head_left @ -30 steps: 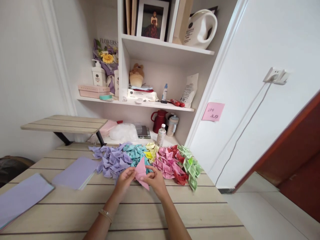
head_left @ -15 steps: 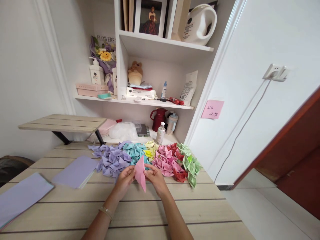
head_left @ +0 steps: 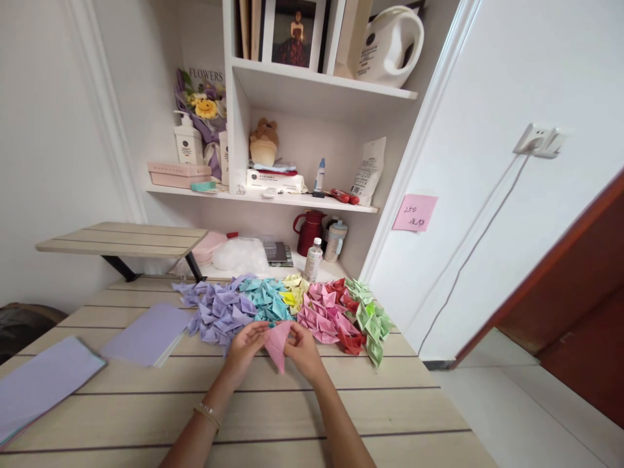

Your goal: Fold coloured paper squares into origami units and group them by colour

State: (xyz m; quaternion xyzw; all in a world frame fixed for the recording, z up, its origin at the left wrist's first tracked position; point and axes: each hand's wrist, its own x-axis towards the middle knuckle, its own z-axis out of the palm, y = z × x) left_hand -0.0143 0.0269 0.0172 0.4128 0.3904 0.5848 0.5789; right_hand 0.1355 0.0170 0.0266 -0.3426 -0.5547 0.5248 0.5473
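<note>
Between my two hands is a folded piece of pink paper (head_left: 277, 344), a triangle whose point hangs toward me. My left hand (head_left: 247, 346) pinches its left edge, and my right hand (head_left: 301, 351) grips the right edge; some fingertips are hidden behind the paper. Just beyond lie folded paper pieces grouped by colour: purple (head_left: 221, 312), blue (head_left: 267, 298), yellow (head_left: 294, 299), pink (head_left: 322, 315), red (head_left: 351, 341) and green (head_left: 374, 325). They crowd together along the back of the table.
Purple paper sheets (head_left: 149, 333) lie stacked at the left, with another stack (head_left: 43, 387) nearer me. A small raised wooden stand (head_left: 121, 239) is at the back left of the slatted table (head_left: 292, 422). Behind the paper pieces stands a bottle (head_left: 313, 261), before white shelves (head_left: 312, 88).
The pink paper has gone from a tall diamond to a downward triangle, its upper point no longer showing. My hands stay in nearly the same place, fingers shifted along it.
</note>
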